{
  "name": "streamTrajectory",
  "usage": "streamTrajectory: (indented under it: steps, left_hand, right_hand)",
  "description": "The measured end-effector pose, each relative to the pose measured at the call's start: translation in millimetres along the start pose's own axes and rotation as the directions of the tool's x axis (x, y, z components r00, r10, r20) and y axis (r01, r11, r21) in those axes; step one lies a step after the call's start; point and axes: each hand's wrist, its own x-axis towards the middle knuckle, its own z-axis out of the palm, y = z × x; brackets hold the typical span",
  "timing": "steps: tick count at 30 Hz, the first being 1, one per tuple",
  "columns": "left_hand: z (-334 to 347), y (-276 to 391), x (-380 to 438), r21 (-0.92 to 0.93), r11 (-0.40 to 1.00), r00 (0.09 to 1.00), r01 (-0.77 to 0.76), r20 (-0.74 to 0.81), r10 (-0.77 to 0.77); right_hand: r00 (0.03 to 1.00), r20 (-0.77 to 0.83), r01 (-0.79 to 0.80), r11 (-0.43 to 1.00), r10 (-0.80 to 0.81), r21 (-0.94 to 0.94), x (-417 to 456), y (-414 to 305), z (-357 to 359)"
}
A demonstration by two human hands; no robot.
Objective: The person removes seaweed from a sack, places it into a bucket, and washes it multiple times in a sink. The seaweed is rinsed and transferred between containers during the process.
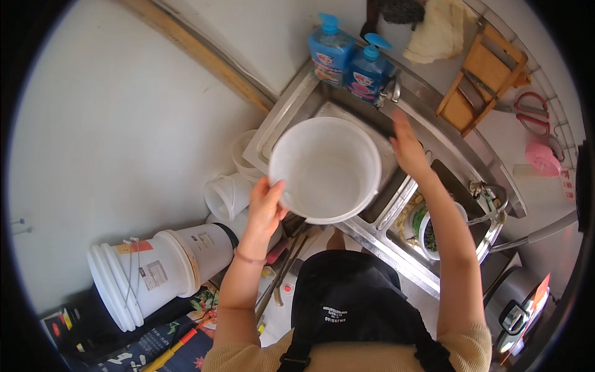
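Observation:
My left hand (266, 204) grips the left rim of a white plastic bucket (325, 167), which is tilted so that its inside faces me, over the left basin of a stainless steel sink (372, 135). My right hand (406, 144) is apart from the bucket, to its right, slightly blurred and holding nothing, below the metal tap (393, 90). Two blue pump bottles of detergent (331, 51) stand at the back left corner of the sink. In the right basin is a white tub (430, 232) with green leafy bits, beside yellowish scraps (409, 214).
White buckets (162, 274) lie or stand at the lower left, with smaller white tubs (228, 195) beside the sink. A wooden knife rack (483, 81), red-handled scissors (532, 114) and a cloth (439, 32) are at the upper right. A metal pot (516, 297) is at the lower right.

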Motion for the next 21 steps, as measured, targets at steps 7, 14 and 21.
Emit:
streamTrajectory:
  steps: [7,14,21]
  left_hand:
    - [49,-27,92,0.257,0.918,0.886,0.303,0.28,-0.371]
    - [82,-33,136,0.344,0.871,0.833,0.351,0.311,-0.458]
    - [71,-23,132,0.332,0.923,0.889,0.194,0.338,-0.309]
  right_hand:
    - [0.725,0.59,0.54,0.825,-0.354,-0.169,101,56,49]
    - [0.801,0.544,0.175,0.967,-0.25,0.186,120,75,50]
    - [0.844,0.534,-0.292,0.885,0.059,0.364,134,46,51]
